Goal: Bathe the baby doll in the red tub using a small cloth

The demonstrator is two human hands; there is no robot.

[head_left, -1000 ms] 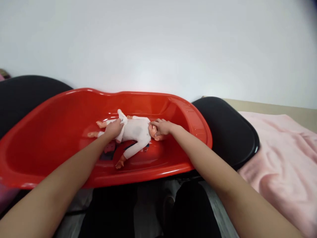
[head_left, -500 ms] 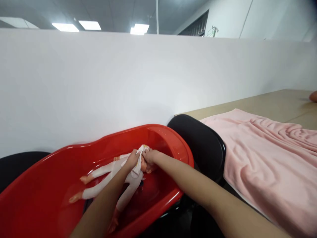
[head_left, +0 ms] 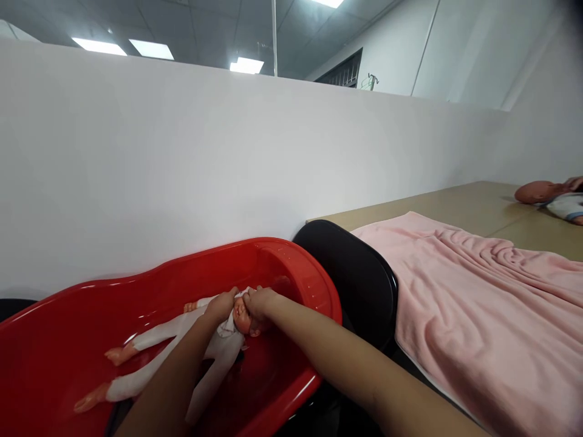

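My doll (head_left: 214, 346) lies on its back inside the red tub (head_left: 291, 267), head toward the right end, legs stretched out to the left. It is dressed in a white bodysuit (head_left: 223, 349) that covers the trunk, arms and legs, with only the bare feet and head showing. My left hand (head_left: 221, 305) is curled shut, pinching a fold of the white cloth right at the doll's neck. My right hand (head_left: 259, 301) is closed around the head, just beside the left, the two nearly touching. As I judge it, the work is at the neck opening: the garment sits on the body, and the collar is what I am handling. To the right, past a black seat (head_left: 359, 279), a pink towel (head_left: 492, 303) lies spread on the counter (head_left: 460, 203), nothing on it yet. Far right lies another doll (head_left: 546, 194).
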